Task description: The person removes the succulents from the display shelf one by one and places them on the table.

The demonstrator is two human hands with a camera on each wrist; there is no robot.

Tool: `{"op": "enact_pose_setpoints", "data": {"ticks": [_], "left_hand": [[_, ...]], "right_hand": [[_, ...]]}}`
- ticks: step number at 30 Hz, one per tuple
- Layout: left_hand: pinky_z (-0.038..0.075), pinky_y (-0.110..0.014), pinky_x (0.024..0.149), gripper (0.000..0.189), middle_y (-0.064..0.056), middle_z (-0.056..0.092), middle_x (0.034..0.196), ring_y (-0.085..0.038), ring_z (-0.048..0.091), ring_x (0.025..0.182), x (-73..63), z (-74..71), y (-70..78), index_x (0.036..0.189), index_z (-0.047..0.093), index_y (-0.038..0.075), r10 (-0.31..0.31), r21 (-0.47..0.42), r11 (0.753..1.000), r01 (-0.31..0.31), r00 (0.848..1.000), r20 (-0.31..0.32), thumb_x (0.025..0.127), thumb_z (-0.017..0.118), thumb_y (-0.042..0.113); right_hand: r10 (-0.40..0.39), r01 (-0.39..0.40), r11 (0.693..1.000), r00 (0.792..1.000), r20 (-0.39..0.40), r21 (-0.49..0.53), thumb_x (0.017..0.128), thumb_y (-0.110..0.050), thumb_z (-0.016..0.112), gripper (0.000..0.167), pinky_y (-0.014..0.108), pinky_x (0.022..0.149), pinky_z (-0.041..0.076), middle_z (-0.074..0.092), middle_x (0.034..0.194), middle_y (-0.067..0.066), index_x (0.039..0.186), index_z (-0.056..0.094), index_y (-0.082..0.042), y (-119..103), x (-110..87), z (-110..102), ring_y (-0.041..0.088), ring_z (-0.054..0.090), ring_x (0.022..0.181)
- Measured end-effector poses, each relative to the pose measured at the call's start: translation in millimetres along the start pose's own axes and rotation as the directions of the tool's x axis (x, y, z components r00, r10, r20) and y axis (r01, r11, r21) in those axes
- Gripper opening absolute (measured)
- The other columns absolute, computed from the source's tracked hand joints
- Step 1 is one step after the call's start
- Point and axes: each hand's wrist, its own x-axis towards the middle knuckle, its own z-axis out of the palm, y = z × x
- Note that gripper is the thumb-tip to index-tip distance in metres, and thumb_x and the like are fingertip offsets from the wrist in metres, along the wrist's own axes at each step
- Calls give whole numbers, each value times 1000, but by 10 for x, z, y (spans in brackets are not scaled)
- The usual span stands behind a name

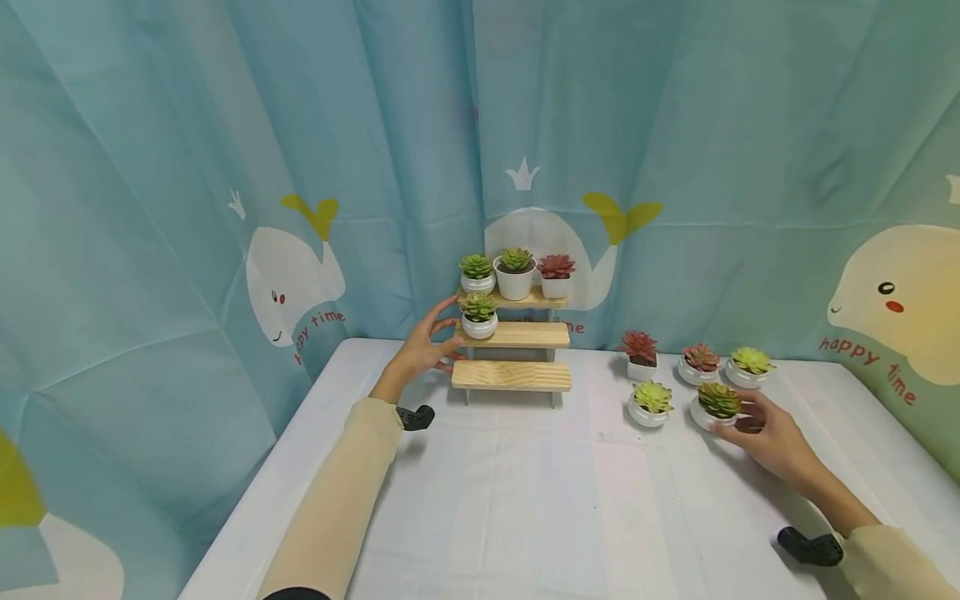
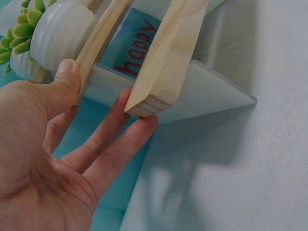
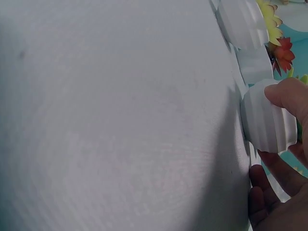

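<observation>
A three-step wooden stand [image 1: 512,377] carries small potted succulents. My left hand [image 1: 429,343] is at its left end, fingers spread and touching the board ends; in the left wrist view the thumb rests against the middle board [image 2: 103,41] and two fingertips meet the end of the lowest board [image 2: 156,94]. Just above the thumb, a green succulent in a white pot [image 1: 478,316] sits on the middle step. At the right, my right hand [image 1: 772,437] pinches a dark green succulent's round white pot [image 3: 269,118] between thumb and fingers. Whether that pot touches the table is unclear.
On the top step stand a green succulent [image 1: 476,271], a taller potted succulent [image 1: 515,279] and a red one [image 1: 556,275]. Near my right hand are a yellow-green succulent [image 1: 650,402], a red one [image 1: 641,353], a pinkish one [image 1: 700,363] and another yellow-green one [image 1: 747,367]. A curtain [image 1: 420,167] hangs behind.
</observation>
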Motion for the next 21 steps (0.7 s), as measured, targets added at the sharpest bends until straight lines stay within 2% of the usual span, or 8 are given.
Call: {"op": "enact_pose_setpoints", "data": {"ticks": [4,11,21], "left_hand": [[61,-54,75,79,-16,34,163,-47,68,108,5,-1,-10,163,23,39,2,-3,1000,-2,1000,-4,101,68,21],[61,-54,75,78,-17,33,163,-50,68,105,-3,-2,-6,164,23,38,9,0,1000,-9,1000,-2,102,67,20],[60,-58,77,79,-18,31,164,-54,66,105,-2,6,-5,164,21,38,10,3,1000,-10,1000,0,102,66,22]], "right_hand": [[16,-16,1000,1000,21,4,94,-30,78,73,17,69,47,57,127,38,143,41,12,-10,9,-9,44,64,105],[22,-22,1000,999,30,9,96,-30,76,73,15,70,47,55,129,38,143,40,12,-8,7,-6,43,62,107],[30,-31,999,998,56,16,97,-30,74,72,15,71,47,54,130,38,143,39,13,5,18,-15,49,61,111]]}}
